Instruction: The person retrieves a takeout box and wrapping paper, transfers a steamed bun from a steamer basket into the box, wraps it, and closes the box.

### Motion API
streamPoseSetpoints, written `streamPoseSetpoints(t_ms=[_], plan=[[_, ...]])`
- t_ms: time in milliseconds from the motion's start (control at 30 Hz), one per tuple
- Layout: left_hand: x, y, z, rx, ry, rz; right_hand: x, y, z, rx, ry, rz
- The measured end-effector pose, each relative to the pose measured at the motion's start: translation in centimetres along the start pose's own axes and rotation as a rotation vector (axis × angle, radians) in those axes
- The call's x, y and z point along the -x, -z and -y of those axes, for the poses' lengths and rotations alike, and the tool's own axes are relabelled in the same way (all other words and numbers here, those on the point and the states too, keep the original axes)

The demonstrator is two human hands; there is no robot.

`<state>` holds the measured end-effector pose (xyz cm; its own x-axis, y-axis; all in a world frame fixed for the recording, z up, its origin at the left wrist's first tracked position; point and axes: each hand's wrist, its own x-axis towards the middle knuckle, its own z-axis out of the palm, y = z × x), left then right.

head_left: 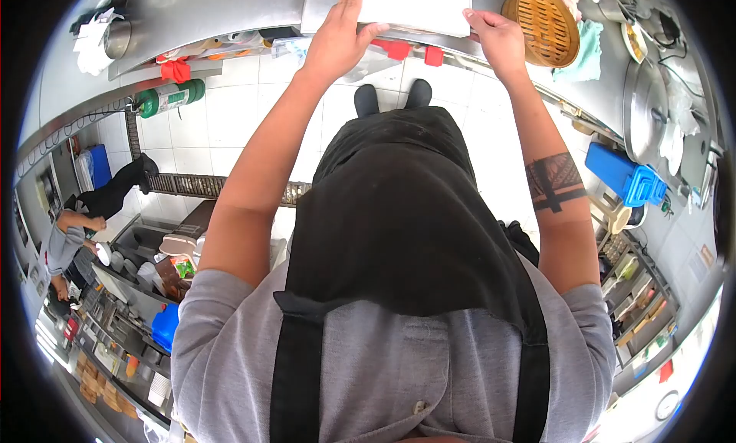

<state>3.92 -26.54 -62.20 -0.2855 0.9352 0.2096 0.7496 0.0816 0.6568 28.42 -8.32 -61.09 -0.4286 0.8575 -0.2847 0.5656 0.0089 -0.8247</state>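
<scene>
At the top edge of the view, a flat white sheet or board [418,8] lies on the steel counter, partly cut off by the frame. My left hand [339,41] rests at its left side with fingers stretched out and thumb apart. My right hand [498,38] has its thumb and forefinger pinched at the sheet's right edge. Just right of that hand sits a round bamboo steamer [541,27] with a slatted surface. A pale green cloth [581,52] lies beside the steamer.
A metal pot [117,39] stands on the left counter. A large round metal lid [644,109] and a plate [634,42] are at right. Below are a green gas cylinder [170,96], a blue bin [625,175] and a floor drain grate [188,185]. Another person [69,240] works at far left.
</scene>
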Motion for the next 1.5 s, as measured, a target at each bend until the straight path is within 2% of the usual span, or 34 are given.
streamPoseSetpoints(t_ms=[67,233,300,467,633,767,833,933,1033,1200,1333,1400,1500], plan=[[0.1,0.0,-0.1,-0.010,0.012,0.019,0.3,-0.3,-0.1,-0.061,0.010,-0.061],[0.4,1.2,-1.4,0.085,0.111,0.133,1.1,0.4,0.0,-0.125,0.051,0.031],[0.6,0.9,-0.3,0.008,-0.017,0.094,1.0,0.6,-0.1,-0.127,0.054,0.057],[0.2,1.1,0.2,-0.012,-0.046,0.109,0.9,0.8,-0.5,-0.058,0.060,0.105],[0.1,0.8,1.2,-0.072,-0.084,0.088,1.4,1.3,0.2,0.143,0.126,0.117],[-0.1,0.7,0.8,-0.124,-0.056,0.083,1.1,1.0,0.0,0.123,0.095,0.078],[-0.1,0.8,0.4,-0.118,-0.015,0.103,1.1,1.0,-0.3,-0.214,0.090,0.190],[-0.1,0.9,0.0,-0.098,0.001,0.111,1.0,1.7,-0.3,-0.292,0.089,0.275],[-0.2,0.6,0.2,-0.113,0.042,0.138,1.1,1.1,-0.8,-0.213,0.115,0.217],[0.1,0.1,1.1,-0.043,-0.086,-0.005,2.1,-0.3,-1.4,-0.220,0.131,0.188],[-0.2,0.5,1.1,-0.048,-0.069,0.005,2.0,-1.1,-2.1,-0.224,0.151,0.118],[-0.5,0.9,1.3,-0.124,0.003,0.115,1.8,-1.4,-2.6,-0.214,0.177,0.093],[-0.5,0.9,1.0,-0.166,-0.024,0.097,2.1,-2.1,-2.5,-0.199,0.200,0.001]])
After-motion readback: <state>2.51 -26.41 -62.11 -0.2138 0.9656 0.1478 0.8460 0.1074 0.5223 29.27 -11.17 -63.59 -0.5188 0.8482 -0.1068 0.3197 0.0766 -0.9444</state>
